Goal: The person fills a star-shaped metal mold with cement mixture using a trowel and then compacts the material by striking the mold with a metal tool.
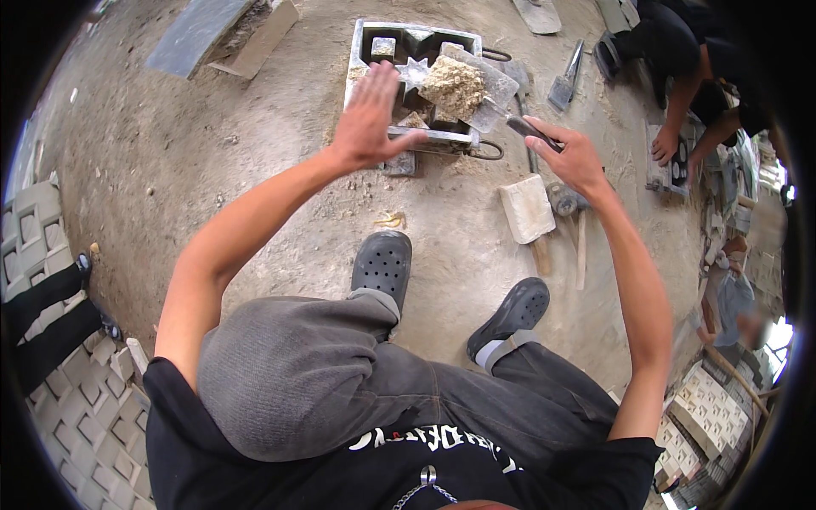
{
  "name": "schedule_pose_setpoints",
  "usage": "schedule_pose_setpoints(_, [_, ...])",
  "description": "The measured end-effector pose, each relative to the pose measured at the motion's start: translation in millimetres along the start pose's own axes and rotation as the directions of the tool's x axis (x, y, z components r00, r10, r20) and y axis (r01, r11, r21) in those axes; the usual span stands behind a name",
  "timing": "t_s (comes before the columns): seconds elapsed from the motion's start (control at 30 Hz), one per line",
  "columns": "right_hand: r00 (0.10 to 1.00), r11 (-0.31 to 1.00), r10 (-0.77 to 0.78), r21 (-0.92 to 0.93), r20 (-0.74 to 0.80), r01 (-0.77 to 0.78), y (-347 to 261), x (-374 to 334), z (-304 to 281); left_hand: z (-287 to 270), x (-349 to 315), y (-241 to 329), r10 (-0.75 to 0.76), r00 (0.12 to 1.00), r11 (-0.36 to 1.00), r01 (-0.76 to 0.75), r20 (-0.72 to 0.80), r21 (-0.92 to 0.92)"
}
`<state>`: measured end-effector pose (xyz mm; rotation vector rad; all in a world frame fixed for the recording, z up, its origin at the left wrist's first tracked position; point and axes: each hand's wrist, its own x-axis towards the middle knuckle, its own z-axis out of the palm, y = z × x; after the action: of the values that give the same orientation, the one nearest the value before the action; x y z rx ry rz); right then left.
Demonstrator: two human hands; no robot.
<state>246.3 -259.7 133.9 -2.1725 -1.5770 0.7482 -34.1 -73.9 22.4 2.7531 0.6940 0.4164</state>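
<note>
At upper centre sits a grey, boxy, metal-looking mould [435,134], the left hand [365,127] spread and empty by its left side. The right hand's [574,160] fingers grip a black-handled flat metal trowel [503,87], its crumbly tan heap [454,87] up-left of them.

Your left hand [365,127] is held palm down between eleven and twelve o'clock, fingers [379,92] straight, thumb [406,143] out toward two; your left forearm [268,194] reaches up from a bent elbow at nine. At two o'clock, your right hand [574,157] curls in a grip, your right forearm [633,259] rising from near four.
</note>
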Motion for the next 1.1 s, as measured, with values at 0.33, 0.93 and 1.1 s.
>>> schedule_pose_setpoints(0.33, [0.999,0.994,-0.024,-0.110,-0.041,0.019,-57,46,28,-1,46,-85,-0.023,0.991,0.940,-0.024,0.133,0.339])
schedule_pose_setpoints(0.93, [0.999,0.983,-0.030,-0.180,-0.028,0.025,-92,85,19,4,72,-110,0.063,0.998,0.996,-0.064,0.017,0.055])
schedule_pose_setpoints(1.1, [0.997,0.986,-0.045,-0.166,-0.056,0.035,-81,80,17,1,61,-98,0.054,0.996,0.997,-0.050,0.071,-0.060])
